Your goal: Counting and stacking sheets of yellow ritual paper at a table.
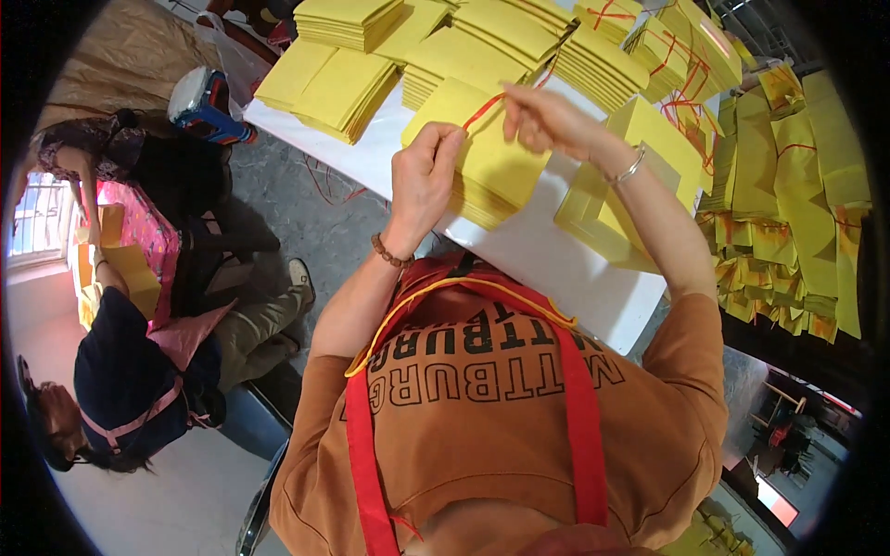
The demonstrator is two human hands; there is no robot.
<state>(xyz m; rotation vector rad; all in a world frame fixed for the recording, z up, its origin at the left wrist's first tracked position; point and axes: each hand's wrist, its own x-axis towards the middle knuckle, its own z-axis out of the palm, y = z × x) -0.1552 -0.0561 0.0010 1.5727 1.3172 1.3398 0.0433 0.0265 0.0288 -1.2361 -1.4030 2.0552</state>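
Note:
Both hands are over a stack of yellow paper sheets (pixel 505 181) near the front edge of the white table. My left hand (pixel 426 176) is closed in a pinch at the stack's left side, with a red string (pixel 484 112) coming out at its thumb. That string runs up across the stack to my right hand (pixel 549 122), whose curled fingers pinch its other end. Whether the string passes beneath the stack is hidden. A bracelet of brown beads (pixel 392 252) is on my left wrist and a metal bangle (pixel 631 163) on my right.
More yellow paper stacks (pixel 482 56) cover the far part of the white table (pixel 593 292). Bundles tied with red string (pixel 686 65) lie far right. Yellow bundles (pixel 788 185) fill a rack at right. A co-worker (pixel 130 371) sits at left by a pink-covered table (pixel 167 246).

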